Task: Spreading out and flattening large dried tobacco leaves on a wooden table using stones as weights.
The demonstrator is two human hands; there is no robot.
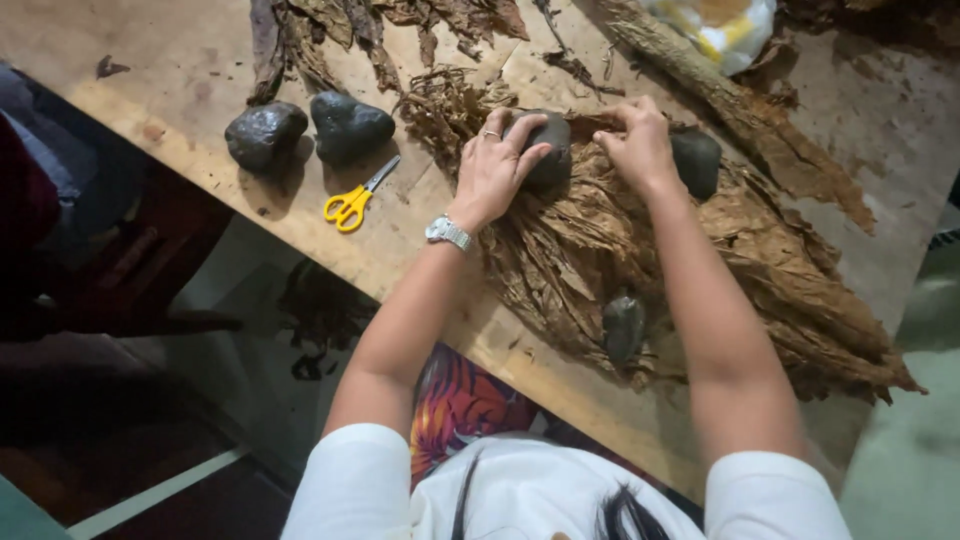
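At centre frame, your left hand gripped a stone on the leaf pile; your right hand pinched a leaf. Weighting appeared underway; next, flatten adjacent leaves.

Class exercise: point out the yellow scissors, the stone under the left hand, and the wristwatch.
yellow scissors (pixel 352 203), head view, on the yellow handles.
stone (pixel 553 160), head view, on its dark side right of the fingers.
wristwatch (pixel 447 232), head view, on the silver band at the left wrist.
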